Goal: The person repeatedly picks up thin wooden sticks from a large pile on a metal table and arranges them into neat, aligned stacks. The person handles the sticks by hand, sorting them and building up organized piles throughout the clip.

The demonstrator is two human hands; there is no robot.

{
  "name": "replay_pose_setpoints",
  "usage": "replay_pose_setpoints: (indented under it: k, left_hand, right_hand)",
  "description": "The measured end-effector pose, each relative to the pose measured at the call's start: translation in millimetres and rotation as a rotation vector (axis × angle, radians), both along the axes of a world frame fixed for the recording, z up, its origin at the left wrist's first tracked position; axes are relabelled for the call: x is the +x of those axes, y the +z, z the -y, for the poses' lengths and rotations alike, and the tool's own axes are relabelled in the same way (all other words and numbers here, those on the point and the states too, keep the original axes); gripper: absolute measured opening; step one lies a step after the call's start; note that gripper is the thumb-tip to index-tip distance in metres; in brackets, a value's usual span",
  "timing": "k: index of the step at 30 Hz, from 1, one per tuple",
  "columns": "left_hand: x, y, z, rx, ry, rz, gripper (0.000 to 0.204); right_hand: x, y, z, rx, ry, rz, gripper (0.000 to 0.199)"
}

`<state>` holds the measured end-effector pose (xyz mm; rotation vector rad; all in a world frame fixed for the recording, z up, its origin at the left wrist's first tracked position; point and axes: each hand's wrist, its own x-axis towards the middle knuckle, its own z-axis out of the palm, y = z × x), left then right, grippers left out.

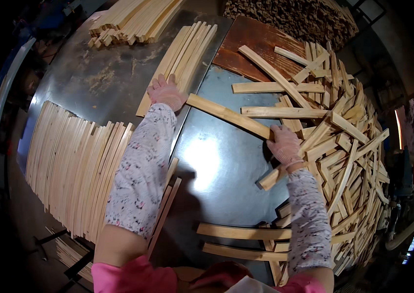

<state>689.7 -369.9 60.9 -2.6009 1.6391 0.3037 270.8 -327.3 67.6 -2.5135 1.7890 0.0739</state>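
Observation:
My right hand (pixel 285 144), in a thin pinkish glove, is closed round the near right end of a wooden strip (pixel 229 116). That strip slants across the grey metal table, and its far left end comes close to my left wrist. My left hand (pixel 166 93), gloved the same way, lies with its fingers apart on a small row of wooden strips (pixel 187 53) set side by side. Its palm side is hidden. Both forearms wear patterned sleeve covers.
A large jumbled heap of wooden strips (pixel 348 161) covers the right side. Neat rows of strips (pixel 65 166) stand at the left, with a stacked bundle (pixel 131 24) at the far left. Two strips (pixel 243 231) lie near me. A rust-brown board (pixel 246 44) is at the back.

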Motion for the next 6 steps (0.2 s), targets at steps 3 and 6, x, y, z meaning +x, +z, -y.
replay_pose_setpoints:
  k: [3, 6]
  left_hand:
    - [-9.3, 49.6, -19.4, 0.111, 0.060, -0.040, 0.111]
    - [15.1, 42.1, -22.6, 0.156, 0.160, -0.184, 0.113]
  right_hand:
    - [-15.5, 21.6, -17.7, 0.112, -0.065, 0.033, 0.057]
    - [-18.5, 29.3, -29.6, 0.146, -0.160, 0.108, 0.068]
